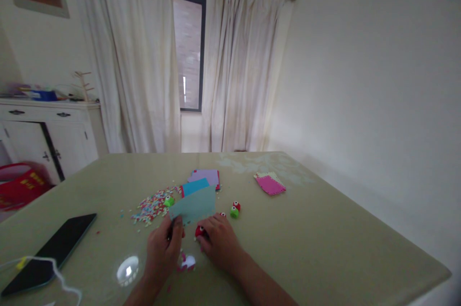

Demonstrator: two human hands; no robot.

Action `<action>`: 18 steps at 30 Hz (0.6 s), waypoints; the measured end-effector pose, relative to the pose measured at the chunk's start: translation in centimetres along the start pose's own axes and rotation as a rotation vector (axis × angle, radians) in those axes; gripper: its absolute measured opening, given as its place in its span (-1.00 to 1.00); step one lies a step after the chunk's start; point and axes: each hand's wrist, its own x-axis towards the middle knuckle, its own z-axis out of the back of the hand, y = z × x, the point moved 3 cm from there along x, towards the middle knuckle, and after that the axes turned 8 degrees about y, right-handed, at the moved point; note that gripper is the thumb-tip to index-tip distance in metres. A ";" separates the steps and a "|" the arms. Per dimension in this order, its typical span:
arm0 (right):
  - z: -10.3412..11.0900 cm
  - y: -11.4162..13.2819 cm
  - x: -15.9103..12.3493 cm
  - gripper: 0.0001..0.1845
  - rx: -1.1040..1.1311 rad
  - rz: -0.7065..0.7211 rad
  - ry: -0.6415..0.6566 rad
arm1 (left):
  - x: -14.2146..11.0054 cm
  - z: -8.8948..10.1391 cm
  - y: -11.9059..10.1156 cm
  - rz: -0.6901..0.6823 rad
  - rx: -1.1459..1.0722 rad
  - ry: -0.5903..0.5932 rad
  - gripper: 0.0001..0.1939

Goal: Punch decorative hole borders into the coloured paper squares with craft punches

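Observation:
My left hand [164, 243] pinches a pale blue-green sheet of paper [196, 204] by its lower left corner, holding it tilted above the table. My right hand [222, 241] is closed around a small red craft punch [199, 231] with a cartoon eye, just below the sheet's lower edge. Beyond its knuckles, another small punch is mostly hidden. A green punch [235, 212] and a red punch [236, 204] stand to the right. One more green punch [169, 201] sits by a heap of coloured paper bits [153, 207]. Behind the sheet lies blue paper [194, 186].
Purple sheets [206, 177] lie at the back, and a pink sheet with a notched edge [270, 185] at the right. A black tablet [54, 250] and a white cable [54, 267] occupy the left. Loose scraps [187, 262] lie between my forearms.

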 end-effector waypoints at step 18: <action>-0.1 -0.2 -0.1 -0.81 0.012 -0.091 0.075 | -0.4 -0.1 -0.5 -0.098 0.018 0.012 -0.66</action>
